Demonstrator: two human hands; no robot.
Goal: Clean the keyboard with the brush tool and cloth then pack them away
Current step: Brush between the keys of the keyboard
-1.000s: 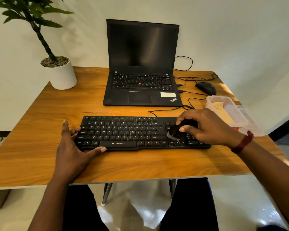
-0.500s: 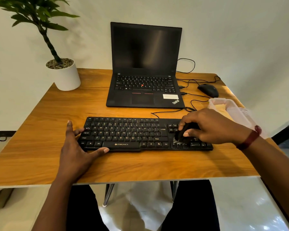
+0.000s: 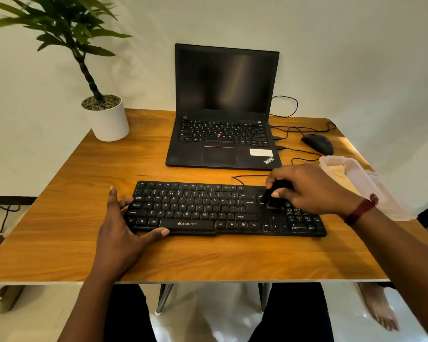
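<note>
A black keyboard (image 3: 208,208) lies across the middle of the wooden table (image 3: 84,238). My right hand (image 3: 307,191) grips a small black brush tool (image 3: 273,197), pressed down on the keys between the main block and the number pad. My left hand (image 3: 124,230) rests flat on the table, fingers spread, with thumb and fingertips bracing the keyboard's left end. A clear plastic box (image 3: 358,176) at the right edge holds a yellow cloth (image 3: 337,172).
An open black laptop (image 3: 223,114) stands behind the keyboard. A black mouse (image 3: 318,143) and loose cables (image 3: 294,134) lie to its right. A potted plant in a white pot (image 3: 109,119) sits at the back left corner.
My right hand has shifted the brush a little up and left over the keys, from the number pad towards the gap. My left hand stays on the keyboard's left end. The camera tilted down slightly.
</note>
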